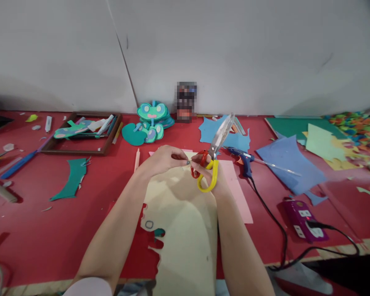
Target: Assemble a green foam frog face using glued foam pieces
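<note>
A large cream foam sheet with a scalloped left edge runs from beneath my hands down over the table's front edge. My right hand is closed around a pair of scissors with one red and one yellow handle loop; their blades point up and away. My left hand is closed, thumb and fingertips pinched together at the sheet's far end. The fingertips of both hands meet there, and what lies between them is too small to make out. Pink sheet shows under the cream one.
Right of my hands lie a glue gun, blue foam and a purple power strip with a black cord. Foam cut-out faces stand by the wall. A brown frame and green scrap lie left.
</note>
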Demonstrator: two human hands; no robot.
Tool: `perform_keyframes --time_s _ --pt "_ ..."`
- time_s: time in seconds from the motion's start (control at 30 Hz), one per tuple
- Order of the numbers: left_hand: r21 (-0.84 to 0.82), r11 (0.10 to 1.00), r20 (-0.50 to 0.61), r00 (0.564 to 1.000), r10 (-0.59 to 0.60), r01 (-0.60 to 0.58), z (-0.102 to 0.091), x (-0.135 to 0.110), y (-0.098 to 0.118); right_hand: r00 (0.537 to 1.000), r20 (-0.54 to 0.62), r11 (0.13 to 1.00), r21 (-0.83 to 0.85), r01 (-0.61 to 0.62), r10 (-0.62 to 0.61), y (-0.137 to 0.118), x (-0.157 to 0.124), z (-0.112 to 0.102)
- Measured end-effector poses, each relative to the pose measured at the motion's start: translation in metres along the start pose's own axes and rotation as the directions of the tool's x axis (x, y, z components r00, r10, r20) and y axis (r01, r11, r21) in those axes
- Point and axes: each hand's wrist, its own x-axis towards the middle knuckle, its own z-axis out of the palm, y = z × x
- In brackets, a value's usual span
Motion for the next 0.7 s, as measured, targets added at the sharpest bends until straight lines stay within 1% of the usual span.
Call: perform_keyframes --time_s 0.1,0.17,0.27,0.37,0.43,0.5,0.6,0.7 --pt "0.023 0.999 -0.004 1.000 -0.027 0.027 0.001 -0.001 0.002 1.000 -0.010 0.999 -0.033 -0.008 0.008 0.002 0.002 -0.002" --pt "0.009 0.999 -0.017 0.999 -0.032 0.032 0.002 -0.001 0.004 0.999 -0.036 0.999 -0.054 0.008 -0.010 0.004 0.004 -0.001" --pt "-0.073 0.997 -0.044 0.999 -0.020 0.017 0.008 0.001 0.005 0.985 -0.157 0.997 -0.049 0.061 -0.068 0.004 0.005 0.003" --pt "-0.130 0.991 -0.051 0.999 0.009 -0.016 0.020 0.006 0.002 0.958 -0.272 0.995 0.019 0.095 -0.086 0.004 0.006 0.009" --pt "-0.134 0.991 -0.104 0.995 0.006 -0.020 0.029 0.011 -0.002 0.948 -0.305 0.992 0.049 0.113 -0.093 0.005 0.006 0.011" --pt "-0.172 0.985 -0.182 0.983 -0.027 -0.005 0.038 0.016 -0.003 0.937 -0.332 0.990 0.051 0.134 -0.110 0.007 0.007 0.012" --pt "-0.278 0.961 -0.284 0.954 -0.101 0.020 0.049 0.021 -0.002 0.923 -0.366 0.988 0.051 0.143 -0.115 0.010 0.008 0.011" --pt "-0.343 0.939 -0.349 0.928 -0.129 0.002 0.055 0.023 0.002 0.920 -0.377 0.988 0.061 0.144 -0.111 0.011 0.007 0.012"
